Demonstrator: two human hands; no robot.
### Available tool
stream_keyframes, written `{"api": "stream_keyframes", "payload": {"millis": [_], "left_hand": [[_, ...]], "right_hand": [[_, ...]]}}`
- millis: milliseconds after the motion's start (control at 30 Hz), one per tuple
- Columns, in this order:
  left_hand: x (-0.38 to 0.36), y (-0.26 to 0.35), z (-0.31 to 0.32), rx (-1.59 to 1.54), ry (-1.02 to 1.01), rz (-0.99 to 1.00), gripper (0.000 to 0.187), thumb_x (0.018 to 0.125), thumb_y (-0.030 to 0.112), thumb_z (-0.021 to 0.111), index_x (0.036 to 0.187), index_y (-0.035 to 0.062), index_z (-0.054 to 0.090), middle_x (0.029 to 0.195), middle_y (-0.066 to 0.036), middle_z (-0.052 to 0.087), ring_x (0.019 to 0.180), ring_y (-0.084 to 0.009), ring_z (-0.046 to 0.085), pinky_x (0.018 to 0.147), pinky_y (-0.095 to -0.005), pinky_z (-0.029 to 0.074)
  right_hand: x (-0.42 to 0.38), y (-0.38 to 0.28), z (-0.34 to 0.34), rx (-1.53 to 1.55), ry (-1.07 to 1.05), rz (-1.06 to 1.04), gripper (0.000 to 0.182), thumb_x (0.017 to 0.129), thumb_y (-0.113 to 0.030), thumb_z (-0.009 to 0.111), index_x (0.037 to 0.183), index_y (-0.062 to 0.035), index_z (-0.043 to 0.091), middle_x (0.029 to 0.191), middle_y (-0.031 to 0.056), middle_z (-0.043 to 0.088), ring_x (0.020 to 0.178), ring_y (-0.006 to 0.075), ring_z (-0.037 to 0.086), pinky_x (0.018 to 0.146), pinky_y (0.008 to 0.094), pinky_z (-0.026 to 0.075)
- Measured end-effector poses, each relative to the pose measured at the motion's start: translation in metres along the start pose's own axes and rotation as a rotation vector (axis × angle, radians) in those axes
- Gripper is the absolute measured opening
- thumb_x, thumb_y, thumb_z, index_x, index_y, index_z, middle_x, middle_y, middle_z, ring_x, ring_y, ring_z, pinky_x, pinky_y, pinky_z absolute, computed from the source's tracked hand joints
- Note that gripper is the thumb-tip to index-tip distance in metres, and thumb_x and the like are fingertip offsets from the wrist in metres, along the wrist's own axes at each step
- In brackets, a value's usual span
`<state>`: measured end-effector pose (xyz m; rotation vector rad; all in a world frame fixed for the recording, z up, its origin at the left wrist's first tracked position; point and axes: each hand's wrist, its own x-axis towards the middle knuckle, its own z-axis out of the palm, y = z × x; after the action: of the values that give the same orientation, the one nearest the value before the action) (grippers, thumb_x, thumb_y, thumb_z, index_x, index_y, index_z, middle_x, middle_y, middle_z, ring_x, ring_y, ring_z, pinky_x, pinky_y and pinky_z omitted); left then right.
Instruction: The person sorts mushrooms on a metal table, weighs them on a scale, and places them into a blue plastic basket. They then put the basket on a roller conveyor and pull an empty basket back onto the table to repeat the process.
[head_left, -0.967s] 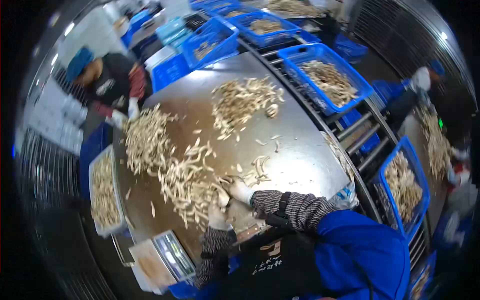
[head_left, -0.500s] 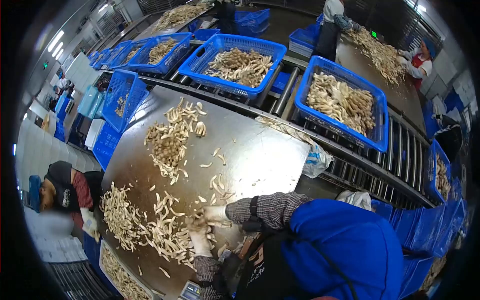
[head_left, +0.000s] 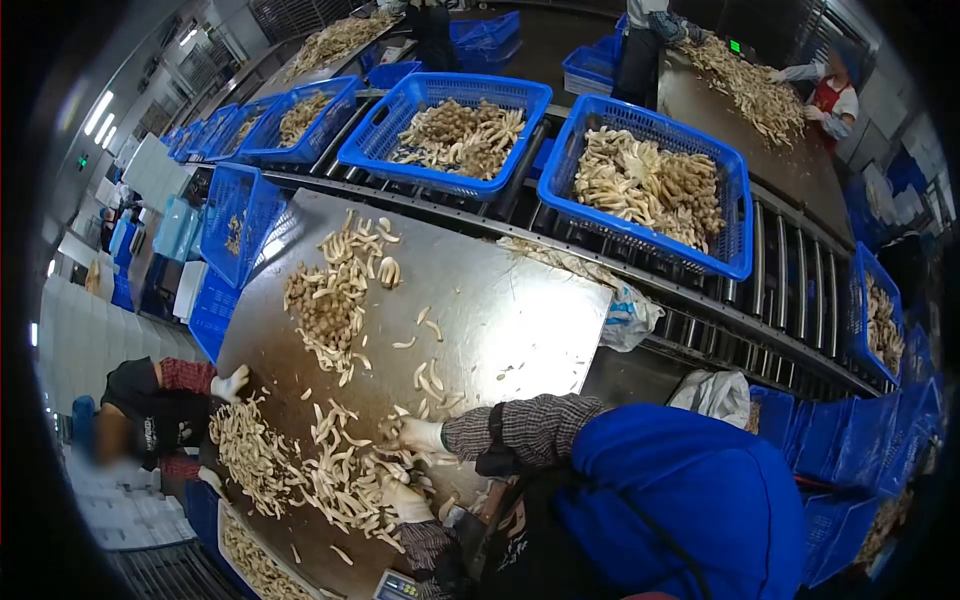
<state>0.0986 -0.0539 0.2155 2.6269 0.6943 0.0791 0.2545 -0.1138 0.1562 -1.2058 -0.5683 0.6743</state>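
Pale, long-stemmed mushrooms (head_left: 335,470) lie loose over the metal table (head_left: 480,330). My right hand (head_left: 420,434), in a white glove with a plaid sleeve, has its fingers curled round mushrooms with brownish caps. Just below it, my left hand (head_left: 404,500), gloved too, bends its fingers onto mushrooms at the near side of the pile; its fingertips are partly hidden. A small gap separates the hands. Farther up the table sits a heap of brown-capped mushroom clusters (head_left: 325,310). A digital scale (head_left: 395,586) is partly visible below my left sleeve.
Blue baskets of mushrooms (head_left: 645,190) stand on a roller conveyor (head_left: 790,250) beyond the table. At the left, a co-worker (head_left: 150,420) has gloved hands beside another mushroom pile (head_left: 250,455). A mushroom-filled container (head_left: 250,560) stands at the table's lower edge. A plastic bag (head_left: 630,315) hangs at the corner.
My hands have moved apart; the right shifted slightly up and the left slightly down. The co-worker's hands have spread to either side of the left pile. The head view has shifted slightly.
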Motion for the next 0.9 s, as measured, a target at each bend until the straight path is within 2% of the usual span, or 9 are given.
{"api": "stream_keyframes", "payload": {"millis": [67,100,200,267,333,400,633,767,900], "left_hand": [[0.014,0.011,0.009,-0.670,-0.094,-0.542,0.046,0.092,0.011,0.044,0.135,-0.0053,0.042,0.118,-0.014,0.059,0.100,-0.0241,0.059,0.082,-0.0316,0.050],[0.015,-0.002,0.028,-0.609,0.051,-0.299,0.034,0.088,0.004,0.045,0.120,-0.0046,0.050,0.105,-0.014,0.062,0.090,-0.0245,0.060,0.075,-0.0337,0.050],[0.013,-0.011,0.034,-0.270,0.236,0.179,0.027,0.083,-0.004,0.047,0.108,-0.0046,0.058,0.092,-0.013,0.065,0.079,-0.0242,0.062,0.067,-0.0321,0.050],[0.011,0.035,0.007,-1.119,0.099,-0.322,0.028,0.087,-0.002,0.045,0.111,-0.0011,0.058,0.091,-0.013,0.065,0.078,-0.0230,0.062,0.065,-0.0283,0.050],[0.010,0.015,0.008,-0.158,0.249,0.205,0.029,0.091,0.000,0.042,0.116,0.0010,0.057,0.092,-0.015,0.065,0.078,-0.0221,0.063,0.065,-0.0272,0.051],[0.011,0.013,0.008,-0.089,0.200,0.146,0.035,0.089,0.005,0.043,0.122,-0.0019,0.052,0.106,-0.019,0.060,0.092,-0.0279,0.059,0.077,-0.0321,0.048],[0.035,-0.001,0.007,0.059,0.120,0.064,0.049,0.088,0.014,0.045,0.133,-0.0062,0.044,0.126,-0.026,0.052,0.112,-0.0360,0.054,0.094,-0.0397,0.045],[0.054,0.017,0.014,0.117,0.129,0.058,0.050,0.088,0.017,0.046,0.133,-0.0062,0.043,0.125,-0.026,0.053,0.112,-0.0352,0.054,0.092,-0.0400,0.046],[0.076,0.049,0.017,0.176,0.117,0.096,0.051,0.089,0.019,0.047,0.134,-0.0061,0.042,0.123,-0.026,0.054,0.111,-0.0345,0.055,0.090,-0.0404,0.047]], "right_hand": [[-0.017,-0.083,-0.004,0.292,-0.263,0.680,0.022,0.082,-0.014,0.073,0.097,-0.0016,0.064,0.074,0.0046,0.063,0.069,0.0168,0.057,0.063,0.0330,0.047],[-0.015,-0.056,0.002,-0.234,-0.142,0.348,0.021,0.083,-0.019,0.070,0.098,-0.0047,0.066,0.073,0.0044,0.065,0.068,0.0189,0.059,0.062,0.0364,0.046],[-0.015,-0.064,-0.001,-0.107,-0.127,0.398,0.022,0.084,-0.016,0.067,0.103,-0.0048,0.064,0.084,0.0047,0.065,0.076,0.0179,0.059,0.069,0.0355,0.046],[-0.012,-0.073,-0.004,0.019,-0.107,0.445,0.024,0.085,-0.013,0.064,0.108,-0.0048,0.062,0.095,0.0051,0.065,0.084,0.0168,0.058,0.076,0.0346,0.047],[-0.010,-0.080,-0.011,0.144,-0.083,0.495,0.027,0.086,-0.010,0.061,0.113,-0.0049,0.061,0.106,0.0054,0.065,0.092,0.0158,0.058,0.084,0.0337,0.047],[0.008,0.011,-0.006,-0.111,-0.184,0.084,0.021,0.087,-0.007,0.058,0.108,-0.0043,0.061,0.101,0.0043,0.065,0.088,0.0133,0.055,0.080,0.0340,0.047],[0.041,0.031,-0.088,1.044,-0.331,0.318,0.035,0.100,-0.026,0.047,0.129,-0.0076,0.051,0.098,0.0117,0.061,0.078,0.0216,0.064,0.061,0.0401,0.055],[0.052,-0.005,-0.142,-1.193,-0.321,-0.272,0.065,0.095,-0.054,0.043,0.127,0.0019,0.050,0.075,0.0186,0.064,0.069,0.0300,0.063,0.059,0.0469,0.052],[-0.015,-0.065,-0.250,-1.054,0.039,-0.201,0.036,0.092,-0.024,0.053,0.122,-0.0032,0.056,0.103,0.0176,0.063,0.097,0.0286,0.061,0.088,0.0433,0.049]]}}
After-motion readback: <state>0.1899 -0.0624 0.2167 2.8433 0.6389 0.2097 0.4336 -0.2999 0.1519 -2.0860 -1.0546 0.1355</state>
